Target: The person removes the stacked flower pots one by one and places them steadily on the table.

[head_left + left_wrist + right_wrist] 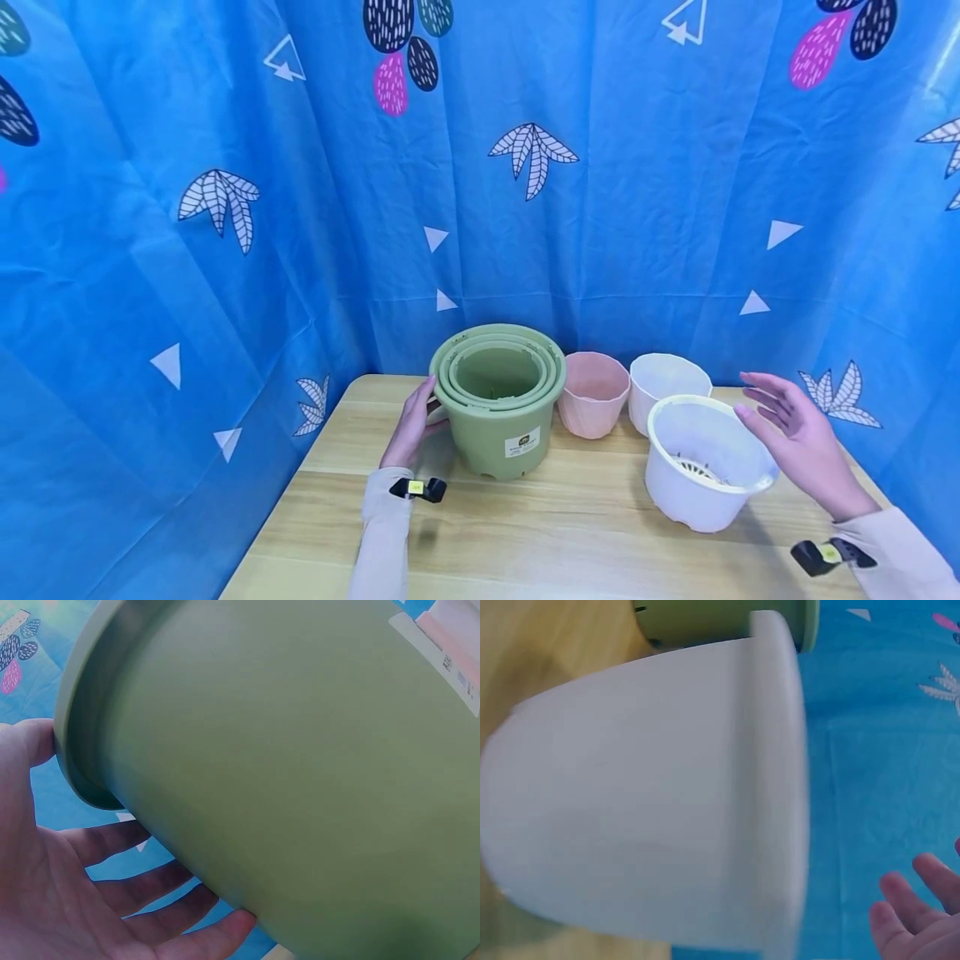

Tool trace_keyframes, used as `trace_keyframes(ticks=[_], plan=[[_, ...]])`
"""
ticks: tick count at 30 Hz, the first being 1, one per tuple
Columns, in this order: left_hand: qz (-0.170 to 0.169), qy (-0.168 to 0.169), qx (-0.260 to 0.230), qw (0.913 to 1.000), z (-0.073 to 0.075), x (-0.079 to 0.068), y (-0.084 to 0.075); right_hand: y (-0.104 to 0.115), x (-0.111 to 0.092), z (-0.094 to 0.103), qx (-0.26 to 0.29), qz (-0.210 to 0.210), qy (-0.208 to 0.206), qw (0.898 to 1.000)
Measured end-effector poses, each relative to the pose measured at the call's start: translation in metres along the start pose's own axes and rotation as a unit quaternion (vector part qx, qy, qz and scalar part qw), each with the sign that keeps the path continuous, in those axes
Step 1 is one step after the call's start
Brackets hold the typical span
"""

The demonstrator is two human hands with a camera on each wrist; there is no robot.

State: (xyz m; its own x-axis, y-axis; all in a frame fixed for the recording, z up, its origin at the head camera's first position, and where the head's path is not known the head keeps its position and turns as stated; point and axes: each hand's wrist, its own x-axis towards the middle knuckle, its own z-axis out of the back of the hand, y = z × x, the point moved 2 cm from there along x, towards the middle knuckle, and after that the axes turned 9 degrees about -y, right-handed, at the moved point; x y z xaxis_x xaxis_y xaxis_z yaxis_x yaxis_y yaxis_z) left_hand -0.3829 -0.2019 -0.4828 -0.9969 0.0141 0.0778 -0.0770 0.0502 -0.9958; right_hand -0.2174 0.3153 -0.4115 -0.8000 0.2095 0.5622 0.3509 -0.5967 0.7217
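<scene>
A nested stack of green flower pots (491,433) with a label on its front stands on the left part of the table. My left hand (410,423) touches its left side. In the left wrist view the thumb meets the rim of the green pot (285,787), and the fairly straight fingers rest their tips along its wall. My right hand (801,433) is held to the right of a white flower pot (690,504) with a slotted bottom, its fingers spread and loosely bent. In the right wrist view, fingers show apart from the blurred white pot (645,795).
Behind the white pot stand a pink pot (592,412) and another white pot (671,375), close by the green stack. The wooden table (540,550) ends at a blue patterned curtain (510,233) on the back and sides.
</scene>
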Motion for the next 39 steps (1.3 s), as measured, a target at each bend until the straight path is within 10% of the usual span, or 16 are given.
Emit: trace_keyframes(ticks=[15,39], plan=[[0.005,-0.007,-0.001,1.0000,-0.002,0.000,0.000,0.046,0.044,-0.041,-0.011,0.050,0.043,0.998],[0.010,-0.009,-0.002,0.9999,-0.001,-0.002,-0.001,0.080,0.059,-0.114,-0.040,0.105,0.154,0.982]])
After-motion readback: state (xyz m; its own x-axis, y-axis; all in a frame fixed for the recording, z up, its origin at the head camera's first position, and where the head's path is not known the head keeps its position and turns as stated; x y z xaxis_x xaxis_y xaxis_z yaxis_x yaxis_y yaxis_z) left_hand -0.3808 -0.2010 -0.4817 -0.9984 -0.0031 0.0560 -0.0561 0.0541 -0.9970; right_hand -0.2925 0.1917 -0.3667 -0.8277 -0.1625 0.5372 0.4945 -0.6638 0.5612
